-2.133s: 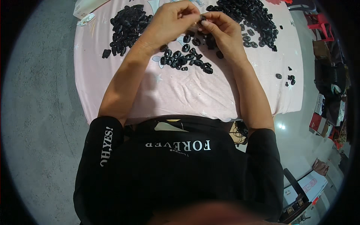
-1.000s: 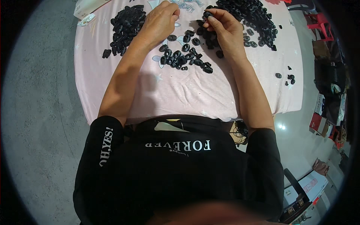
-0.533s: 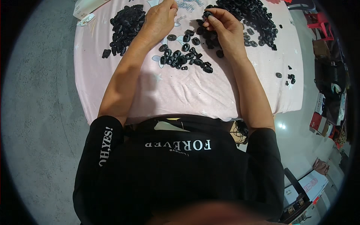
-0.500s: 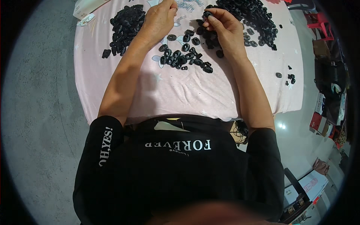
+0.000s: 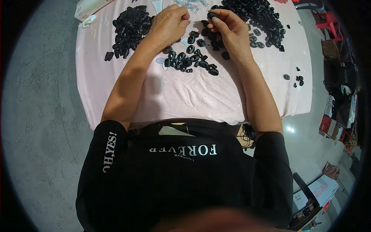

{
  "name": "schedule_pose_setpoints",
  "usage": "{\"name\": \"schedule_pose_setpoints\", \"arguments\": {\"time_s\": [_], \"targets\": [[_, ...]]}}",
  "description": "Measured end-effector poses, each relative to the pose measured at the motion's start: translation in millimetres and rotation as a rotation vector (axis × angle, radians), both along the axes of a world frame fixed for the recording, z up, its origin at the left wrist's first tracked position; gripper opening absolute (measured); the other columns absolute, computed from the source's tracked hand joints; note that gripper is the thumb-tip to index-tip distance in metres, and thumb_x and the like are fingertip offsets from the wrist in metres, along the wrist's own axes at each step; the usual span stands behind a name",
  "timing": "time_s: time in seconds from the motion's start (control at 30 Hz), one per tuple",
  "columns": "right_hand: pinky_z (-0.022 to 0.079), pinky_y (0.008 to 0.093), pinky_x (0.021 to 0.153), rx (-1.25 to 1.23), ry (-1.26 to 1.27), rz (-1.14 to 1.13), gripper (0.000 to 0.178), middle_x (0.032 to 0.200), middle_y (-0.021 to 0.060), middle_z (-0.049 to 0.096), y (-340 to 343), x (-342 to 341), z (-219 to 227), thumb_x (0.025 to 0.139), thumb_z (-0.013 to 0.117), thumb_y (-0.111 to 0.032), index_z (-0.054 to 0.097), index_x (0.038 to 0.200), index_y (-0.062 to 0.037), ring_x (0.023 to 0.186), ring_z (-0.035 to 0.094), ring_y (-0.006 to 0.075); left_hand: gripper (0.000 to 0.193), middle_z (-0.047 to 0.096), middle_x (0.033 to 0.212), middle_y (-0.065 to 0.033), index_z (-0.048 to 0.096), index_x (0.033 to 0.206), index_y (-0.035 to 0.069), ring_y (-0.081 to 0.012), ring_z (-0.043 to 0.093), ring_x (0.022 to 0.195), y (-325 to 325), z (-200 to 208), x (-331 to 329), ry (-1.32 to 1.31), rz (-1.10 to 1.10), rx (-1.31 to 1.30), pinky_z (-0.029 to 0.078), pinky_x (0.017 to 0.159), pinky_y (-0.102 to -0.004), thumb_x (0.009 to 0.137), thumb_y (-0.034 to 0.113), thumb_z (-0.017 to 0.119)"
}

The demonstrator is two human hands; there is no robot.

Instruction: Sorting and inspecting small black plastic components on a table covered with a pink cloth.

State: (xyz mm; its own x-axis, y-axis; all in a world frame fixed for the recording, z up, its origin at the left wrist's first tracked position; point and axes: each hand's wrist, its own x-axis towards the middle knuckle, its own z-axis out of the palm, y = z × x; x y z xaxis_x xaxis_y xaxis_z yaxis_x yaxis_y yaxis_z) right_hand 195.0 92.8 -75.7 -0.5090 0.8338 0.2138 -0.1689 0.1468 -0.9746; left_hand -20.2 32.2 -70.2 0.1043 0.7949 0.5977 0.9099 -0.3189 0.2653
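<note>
Two hands at work: a person bends over a surface [image 5: 185, 96] draped in pale pink cloth, sorting small black ring-shaped parts.
Right hand: the right hand [image 5: 228, 29] is closed in a pinch, thumb and fingertips gripping one black ring part [image 5: 212, 15] just above the cloth, near the far edge.
Left hand: the left hand [image 5: 168, 25] is curled with fingers drawn together; whether anything sits inside them cannot be told from this view.
Left heap: a dense left pile of black parts [image 5: 129, 27] lies just beside the left wrist.
Right heap: a larger right pile of black parts [image 5: 259, 19] spreads behind the right hand.
Middle cluster: a loose scatter of rings [image 5: 189, 60] lies between the forearms, nearest the body.
Strays: a few stray parts [image 5: 295, 79] sit well apart by the right edge of the cloth.
Surroundings: a grey concrete floor [image 5: 42, 127] on the left; red plastic stools [image 5: 326, 25] and stacked boxes [image 5: 332, 120] on the right.
Step in hand: by the look of it, one ring has been picked out and is held for checking or fitting, the hands close but apart.
Next move calls for: probably bringing the left fingertips to the pinched ring without losing the grip, then setting it down among the right heap or the middle cluster.
</note>
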Motion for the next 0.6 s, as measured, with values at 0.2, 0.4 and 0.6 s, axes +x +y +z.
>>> {"name": "schedule_pose_setpoints", "arguments": {"time_s": [0.2, 0.4, 0.6], "targets": [[0.055, 0.023, 0.082, -0.004, 0.01, -0.006, 0.023, 0.102, 0.0049, 0.071, -0.3, 3.0, -2.6, 0.103, 0.062, -0.009, 0.066, 0.124, 0.0, 0.09, 0.068, 0.0103, 0.012, 0.067, 0.083, -0.0204, 0.061, 0.094, -0.001, -0.0389, 0.067, 0.079, -5.4, 35.3, 16.6, -0.404, 0.156, -0.349, 0.052, 0.071, -0.043, 0.095, 0.011, 0.062], [0.055, 0.023, 0.082, -0.002, 0.016, -0.003, 0.023, 0.102, 0.0047, 0.071, 1.3, 4.2, -4.3, 0.103, 0.062, -0.009, 0.066, 0.124, 0.0002, 0.09, 0.068, 0.0103, 0.011, 0.068, 0.082, -0.0195, 0.065, 0.101, -0.001, -0.0282, 0.069, 0.076, -4.6, 31.0, 11.5, -0.499, 0.062, -0.327, 0.054, 0.069, -0.0381, 0.095, 0.006, 0.059], [0.056, 0.0231, 0.082, -0.024, 0.007, -0.022, 0.022, 0.102, 0.0045, 0.071, -1.2, 2.2, -0.4, 0.103, 0.063, -0.009, 0.067, 0.123, 0.0002, 0.089, 0.068, 0.0103, 0.017, 0.071, 0.088, -0.0181, 0.069, 0.107, -0.001, -0.0231, 0.07, 0.08, -3.8, 30.5, 6.1, -0.425, 0.062, -0.229, 0.055, 0.074, -0.034, 0.093, 0.002, 0.061]]}}
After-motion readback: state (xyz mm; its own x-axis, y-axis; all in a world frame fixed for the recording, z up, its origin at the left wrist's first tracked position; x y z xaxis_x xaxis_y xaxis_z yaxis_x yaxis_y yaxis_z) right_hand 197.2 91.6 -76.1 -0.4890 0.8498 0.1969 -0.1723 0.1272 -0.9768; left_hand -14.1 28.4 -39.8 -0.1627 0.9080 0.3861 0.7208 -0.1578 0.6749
